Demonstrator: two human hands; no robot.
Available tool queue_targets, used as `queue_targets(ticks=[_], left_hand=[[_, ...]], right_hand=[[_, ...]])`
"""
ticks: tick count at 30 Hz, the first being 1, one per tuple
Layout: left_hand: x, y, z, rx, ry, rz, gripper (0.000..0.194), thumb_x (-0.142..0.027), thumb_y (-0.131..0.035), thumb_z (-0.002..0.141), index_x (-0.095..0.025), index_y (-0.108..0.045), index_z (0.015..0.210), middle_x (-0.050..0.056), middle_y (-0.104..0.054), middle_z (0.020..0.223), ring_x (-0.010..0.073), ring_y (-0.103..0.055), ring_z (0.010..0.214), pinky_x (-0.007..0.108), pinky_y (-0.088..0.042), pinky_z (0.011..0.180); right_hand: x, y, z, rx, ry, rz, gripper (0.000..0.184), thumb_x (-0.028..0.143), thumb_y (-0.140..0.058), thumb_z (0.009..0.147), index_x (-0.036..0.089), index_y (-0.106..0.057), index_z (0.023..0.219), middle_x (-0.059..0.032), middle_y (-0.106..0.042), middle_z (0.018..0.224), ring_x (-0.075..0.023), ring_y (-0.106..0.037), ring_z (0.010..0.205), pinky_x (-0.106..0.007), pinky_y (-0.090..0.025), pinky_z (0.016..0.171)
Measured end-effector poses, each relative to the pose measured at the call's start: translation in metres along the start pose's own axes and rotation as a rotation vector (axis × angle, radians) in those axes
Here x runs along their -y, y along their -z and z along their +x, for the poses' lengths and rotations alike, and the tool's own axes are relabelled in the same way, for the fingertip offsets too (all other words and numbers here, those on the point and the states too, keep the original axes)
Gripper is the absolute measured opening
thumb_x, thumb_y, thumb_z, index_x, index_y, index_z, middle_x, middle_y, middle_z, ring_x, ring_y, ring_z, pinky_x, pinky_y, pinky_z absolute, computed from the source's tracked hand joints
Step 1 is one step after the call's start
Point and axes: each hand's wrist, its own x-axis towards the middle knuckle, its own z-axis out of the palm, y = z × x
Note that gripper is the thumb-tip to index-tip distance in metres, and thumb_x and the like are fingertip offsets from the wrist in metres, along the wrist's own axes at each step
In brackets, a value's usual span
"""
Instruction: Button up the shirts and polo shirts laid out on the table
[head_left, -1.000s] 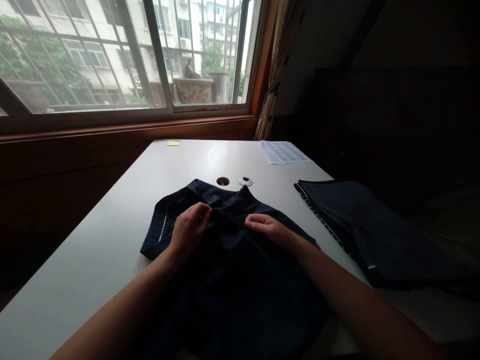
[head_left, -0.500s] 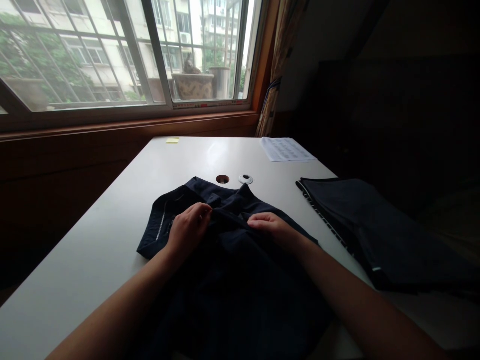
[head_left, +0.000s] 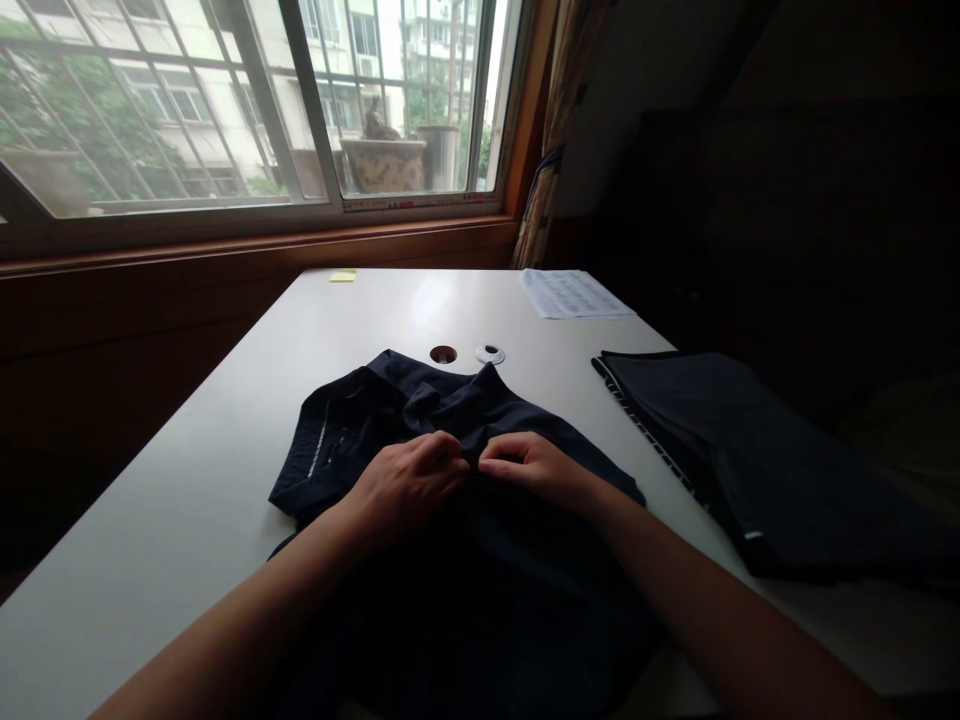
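Observation:
A pair of dark navy trousers (head_left: pixel 517 560) lies spread on the white table, its waistband end away from me and a pale strip showing inside the band at the left. My left hand (head_left: pixel 420 470) is closed over the cloth below the waistband, its fingertips pinching the fabric near the middle. Just beside it, my right hand (head_left: pixel 529 465) holds a pinch of the same cloth between thumb and curled forefinger. The two hands almost meet. Exactly which bit of cloth sits between the fingertips is too dark to make out.
A folded dark garment (head_left: pixel 735 440) lies at the table's right side. Printed sheets (head_left: pixel 574 293) rest at the far right corner, and a yellow sticky note (head_left: pixel 343 275) at the far left. Beyond the trousers are a cable hole (head_left: pixel 443 354) and its white cover (head_left: pixel 490 354).
My left hand has moved right and toward me along the cloth, closing the gap to my right hand. My right hand has shifted slightly left. The trousers' upper front is more uncovered.

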Motion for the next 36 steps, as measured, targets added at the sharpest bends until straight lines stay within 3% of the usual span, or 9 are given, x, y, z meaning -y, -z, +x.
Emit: queue_targets(ticks=[6, 11, 15, 18, 23, 27, 31, 36], left_hand=[[0.003, 0.001, -0.001, -0.013, -0.065, -0.059, 0.012, -0.023, -0.053, 0.099, -0.018, -0.064, 0.098, 0.003, -0.064, 0.097, 0.0108, -0.061, 0.074, 0.022, -0.049, 0.064], [0.003, 0.002, -0.002, -0.036, -0.08, -0.078, 0.011, -0.022, -0.056, 0.098, -0.018, -0.064, 0.103, 0.003, -0.064, 0.099, 0.0114, -0.062, 0.077, 0.023, -0.049, 0.066], [0.005, -0.002, -0.004, -0.018, -0.032, -0.063, 0.013, -0.024, -0.054, 0.099, -0.019, -0.065, 0.105, 0.003, -0.063, 0.1, 0.012, -0.062, 0.079, 0.024, -0.049, 0.069], [0.008, -0.006, -0.004, -0.022, 0.015, -0.047, 0.016, -0.026, -0.051, 0.101, -0.021, -0.066, 0.104, 0.002, -0.063, 0.1, 0.0111, -0.062, 0.077, 0.024, -0.048, 0.068], [0.01, -0.01, -0.004, -0.024, 0.05, -0.046, 0.018, -0.027, -0.049, 0.102, -0.022, -0.066, 0.103, 0.001, -0.064, 0.1, 0.0105, -0.063, 0.078, 0.023, -0.049, 0.069], [0.009, -0.009, -0.004, -0.016, 0.075, -0.069, 0.017, -0.029, -0.05, 0.101, -0.023, -0.065, 0.106, 0.002, -0.063, 0.104, 0.0113, -0.064, 0.081, 0.023, -0.05, 0.071], [0.008, -0.006, -0.004, -0.078, 0.108, -0.062, 0.017, -0.035, -0.057, 0.098, -0.021, -0.066, 0.103, 0.004, -0.061, 0.105, 0.012, -0.062, 0.079, 0.023, -0.049, 0.066], [0.008, -0.007, -0.004, 0.062, 0.022, -0.025, 0.027, -0.043, -0.056, 0.097, -0.02, -0.065, 0.089, 0.001, -0.063, 0.086, 0.0119, -0.06, 0.067, 0.024, -0.041, 0.054]], right_hand=[[0.0, 0.003, 0.001, -0.074, 0.074, -0.087, 0.019, 0.034, -0.063, 0.09, 0.018, -0.072, 0.085, -0.0006, -0.067, 0.08, -0.0163, -0.059, 0.077, -0.027, -0.043, 0.072], [0.0, 0.0, -0.001, -0.144, 0.134, -0.14, 0.011, 0.03, -0.066, 0.088, 0.019, -0.066, 0.086, -0.0003, -0.064, 0.081, -0.0157, -0.058, 0.076, -0.028, -0.045, 0.07], [0.006, -0.006, -0.004, -0.209, 0.292, -0.142, 0.009, 0.025, -0.068, 0.087, 0.021, -0.061, 0.09, -0.002, -0.059, 0.093, -0.0149, -0.058, 0.077, -0.028, -0.048, 0.069], [0.01, -0.009, -0.006, -0.15, 0.374, -0.199, 0.006, 0.024, -0.067, 0.087, 0.022, -0.065, 0.092, -0.0047, -0.057, 0.103, -0.0159, -0.059, 0.084, -0.03, -0.051, 0.075], [0.009, -0.012, -0.004, -0.147, 0.381, -0.299, 0.011, 0.025, -0.072, 0.085, 0.022, -0.07, 0.095, -0.0046, -0.059, 0.1, -0.0185, -0.06, 0.091, -0.034, -0.051, 0.082], [0.007, -0.012, -0.003, -0.164, 0.371, -0.255, 0.002, 0.022, -0.069, 0.088, 0.021, -0.07, 0.088, -0.004, -0.061, 0.097, -0.0176, -0.061, 0.09, -0.034, -0.05, 0.084], [0.007, -0.011, -0.002, -0.172, 0.326, -0.193, 0.007, 0.022, -0.069, 0.088, 0.02, -0.069, 0.081, -0.0036, -0.063, 0.094, -0.0175, -0.062, 0.09, -0.034, -0.049, 0.084], [0.007, -0.008, -0.001, -0.18, 0.258, -0.119, 0.011, 0.025, -0.071, 0.086, 0.019, -0.069, 0.077, -0.0035, -0.063, 0.094, -0.0181, -0.062, 0.09, -0.034, -0.048, 0.085]])
